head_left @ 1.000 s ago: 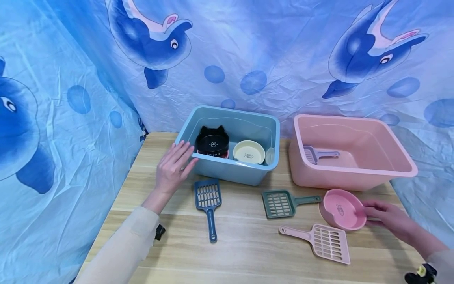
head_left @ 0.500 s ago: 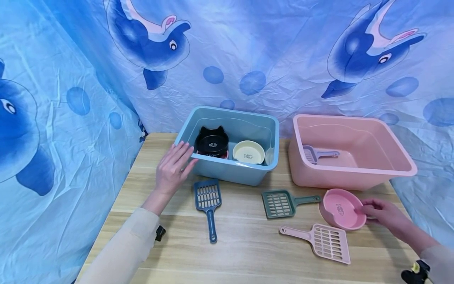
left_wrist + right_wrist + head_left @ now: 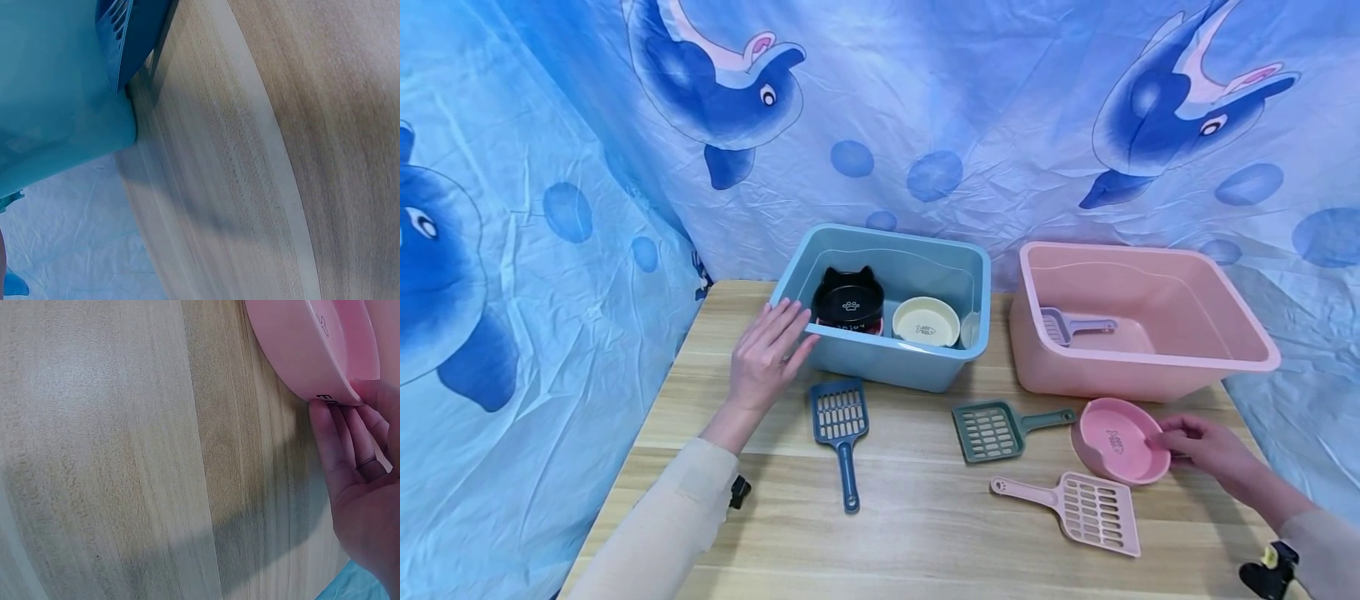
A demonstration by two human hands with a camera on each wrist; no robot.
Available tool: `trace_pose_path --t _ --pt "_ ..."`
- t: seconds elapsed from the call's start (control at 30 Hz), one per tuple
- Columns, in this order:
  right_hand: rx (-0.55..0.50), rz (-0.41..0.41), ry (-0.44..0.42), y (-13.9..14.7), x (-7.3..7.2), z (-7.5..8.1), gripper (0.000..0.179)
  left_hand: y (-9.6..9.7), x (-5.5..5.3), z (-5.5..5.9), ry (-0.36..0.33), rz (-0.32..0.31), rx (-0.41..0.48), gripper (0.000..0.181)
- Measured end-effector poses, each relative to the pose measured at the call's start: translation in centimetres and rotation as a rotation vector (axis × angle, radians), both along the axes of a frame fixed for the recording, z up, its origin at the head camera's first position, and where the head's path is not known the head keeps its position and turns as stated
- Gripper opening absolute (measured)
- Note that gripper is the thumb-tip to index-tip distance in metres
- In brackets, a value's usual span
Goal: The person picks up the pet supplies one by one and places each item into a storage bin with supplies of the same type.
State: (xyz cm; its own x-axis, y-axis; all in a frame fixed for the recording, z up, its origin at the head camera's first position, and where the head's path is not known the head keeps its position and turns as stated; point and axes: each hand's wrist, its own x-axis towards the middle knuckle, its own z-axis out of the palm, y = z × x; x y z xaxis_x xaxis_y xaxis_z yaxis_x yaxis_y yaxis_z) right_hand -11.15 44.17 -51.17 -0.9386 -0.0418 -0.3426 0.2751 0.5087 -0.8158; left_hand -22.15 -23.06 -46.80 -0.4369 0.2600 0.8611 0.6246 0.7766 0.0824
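Observation:
My left hand lies with straight fingers on the front-left rim of the blue bin. Inside that bin are a black cat-eared bowl, with something reddish under it, and a cream bowl. At the right, my right hand pinches the rim of a pink pet bowl, which has a fish drawing. In the right wrist view, the thumb is over the pink bowl's rim and the fingers are against its outer wall. The left wrist view hardly shows the left hand.
A pink bin stands behind the pink bowl, with a purple litter scoop inside. On the wooden table lie a blue scoop, a green scoop and a pink scoop. A dolphin-print cloth hangs behind.
My right thumb has come over the pink bowl's rim, where earlier the fingers lay against its side. The bowl has shifted very slightly left. My left hand has stayed put.

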Motion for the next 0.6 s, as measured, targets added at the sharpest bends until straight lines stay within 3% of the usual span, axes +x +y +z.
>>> trace_pose_path --t 0.3,0.6 --pt "0.078 -0.032 0.035 -0.3 0.1 0.2 0.035 0.1 0.0 0.0 0.001 -0.008 -0.008 0.046" --pt "0.168 0.0 0.251 -1.2 0.7 1.3 0.029 0.1 0.1 0.0 -0.001 -0.004 -0.003 0.046"
